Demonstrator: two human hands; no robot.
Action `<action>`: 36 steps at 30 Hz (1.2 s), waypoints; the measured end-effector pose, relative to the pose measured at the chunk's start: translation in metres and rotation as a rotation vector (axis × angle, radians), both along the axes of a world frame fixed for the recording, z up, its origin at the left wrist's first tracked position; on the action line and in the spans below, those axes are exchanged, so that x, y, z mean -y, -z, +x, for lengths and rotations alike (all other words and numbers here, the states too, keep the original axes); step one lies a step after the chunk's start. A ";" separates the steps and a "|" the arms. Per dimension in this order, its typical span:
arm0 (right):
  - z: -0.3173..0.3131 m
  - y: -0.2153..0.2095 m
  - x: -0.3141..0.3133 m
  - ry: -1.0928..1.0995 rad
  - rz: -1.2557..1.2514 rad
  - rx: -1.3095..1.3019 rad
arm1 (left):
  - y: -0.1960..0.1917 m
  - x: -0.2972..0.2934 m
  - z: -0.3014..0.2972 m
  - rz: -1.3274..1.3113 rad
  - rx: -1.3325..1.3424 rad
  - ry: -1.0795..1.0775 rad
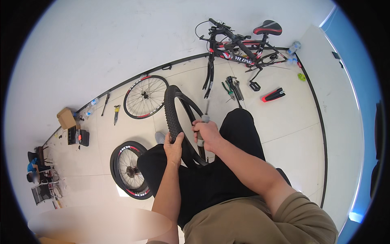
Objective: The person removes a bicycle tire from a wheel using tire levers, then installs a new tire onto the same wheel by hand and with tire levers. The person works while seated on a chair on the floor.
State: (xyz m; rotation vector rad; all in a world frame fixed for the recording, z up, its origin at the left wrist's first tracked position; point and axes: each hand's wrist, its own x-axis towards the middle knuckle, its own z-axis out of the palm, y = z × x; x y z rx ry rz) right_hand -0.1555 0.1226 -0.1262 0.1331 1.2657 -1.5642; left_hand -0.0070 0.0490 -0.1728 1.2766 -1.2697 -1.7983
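A loose black knobbly bicycle tire [171,112] stands upright between my knees, with no rim inside it. My left hand [174,149] is closed on the near left part of its tread, thumb on top. My right hand [208,135] is wrapped round the grey handle of a screwdriver-like tool [205,118], by the tire's right side. The tool's thin shaft points up and away; its tip is blurred, and I cannot tell whether the tool touches the tire. My fingers hide the middle of the handle.
A bare spoked wheel [145,97] leans at the wall; a tired wheel [129,171] lies left of my knee. Ahead are a bicycle frame [235,53], pliers and wrenches [233,87], and a red-black mudguard-like piece [273,95]. A cardboard box [66,118] and a seated person [33,171] are far left.
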 end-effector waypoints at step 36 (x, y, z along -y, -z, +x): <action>0.005 -0.227 -0.013 -0.751 -0.305 -0.752 | -0.035 0.000 -0.005 0.117 0.054 -0.073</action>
